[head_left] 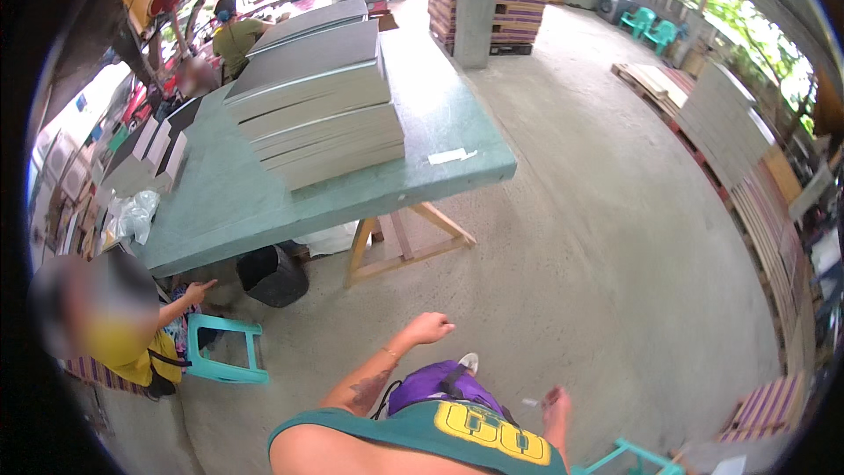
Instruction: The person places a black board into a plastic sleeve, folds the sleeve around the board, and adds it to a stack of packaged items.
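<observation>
My left hand [429,327] hangs in front of my body over the concrete floor, its fingers curled closed; whether anything small is inside is hidden. Lower down on the other side, my right hand [556,405] is slightly smeared, its fingers bent together. A small pale slim object [530,403] shows beside its fingers, too small to name. Neither hand touches the green table [466,178], which stands ahead to the left. On it rest tall stacks of thick grey-topped board or paper blocks [330,145]. A purple bag or cloth [431,390] lies against my front.
A seated person in yellow [123,347] is at the left by a turquoise stool [227,369] and a black bin [272,277]. A wooden trestle [404,246] supports the table. Pallets [519,13] stand beyond; stacked boards [725,114] line the right. Another turquoise stool [629,453] is near my right.
</observation>
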Tool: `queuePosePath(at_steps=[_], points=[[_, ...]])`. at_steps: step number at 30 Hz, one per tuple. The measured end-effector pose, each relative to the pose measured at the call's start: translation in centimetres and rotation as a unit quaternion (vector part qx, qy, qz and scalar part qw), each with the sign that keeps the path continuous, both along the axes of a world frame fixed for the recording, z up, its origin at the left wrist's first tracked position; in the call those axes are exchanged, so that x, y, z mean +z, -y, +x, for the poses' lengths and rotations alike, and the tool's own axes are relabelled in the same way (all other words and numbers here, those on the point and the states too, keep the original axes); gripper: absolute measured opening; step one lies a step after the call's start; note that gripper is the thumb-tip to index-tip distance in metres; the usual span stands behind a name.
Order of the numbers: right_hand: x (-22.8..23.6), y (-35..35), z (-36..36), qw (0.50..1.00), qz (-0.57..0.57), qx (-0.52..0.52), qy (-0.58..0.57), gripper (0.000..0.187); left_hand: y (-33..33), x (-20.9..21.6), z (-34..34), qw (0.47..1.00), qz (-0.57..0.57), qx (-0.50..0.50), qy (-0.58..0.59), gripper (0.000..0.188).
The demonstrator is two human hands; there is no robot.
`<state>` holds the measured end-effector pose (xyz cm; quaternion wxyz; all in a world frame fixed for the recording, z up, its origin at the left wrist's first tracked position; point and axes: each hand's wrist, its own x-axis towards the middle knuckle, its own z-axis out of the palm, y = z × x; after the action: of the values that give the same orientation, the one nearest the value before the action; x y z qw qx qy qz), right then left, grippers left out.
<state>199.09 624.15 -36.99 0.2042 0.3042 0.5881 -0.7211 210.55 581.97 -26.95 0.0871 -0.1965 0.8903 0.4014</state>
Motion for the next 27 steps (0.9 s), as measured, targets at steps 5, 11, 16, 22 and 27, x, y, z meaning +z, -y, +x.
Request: queuePosePath(at_steps=[5,11,16,22,27], points=[[-2.4,-1.5,-12.7,0.985,0.03,0.027,0.165,0.017,-0.6,7.0,-23.0,0.99,0.124,-0.057,-0.039,0.041],[-3.2,5.1,-41.5,0.97,0.068,0.132,0.191,0.03,9.8,7.2,-42.4,0.992,0.08,0.065,-0.067,0.037],[-3.7,23.8,-75.1,0.937,0.041,0.333,0.093,0.042,17.4,11.0,-53.9,0.98,0.075,0.175,-0.064,0.035],[1.7,60.5,-95.0,0.862,0.007,0.503,-0.059,0.053,27.8,10.2,-61.9,0.903,0.069,0.39,-0.167,0.035],[2.6,73.6,-101.2,0.822,0.006,0.564,-0.08,0.051,40.8,9.3,-72.2,0.901,0.022,0.42,-0.106,0.036]])
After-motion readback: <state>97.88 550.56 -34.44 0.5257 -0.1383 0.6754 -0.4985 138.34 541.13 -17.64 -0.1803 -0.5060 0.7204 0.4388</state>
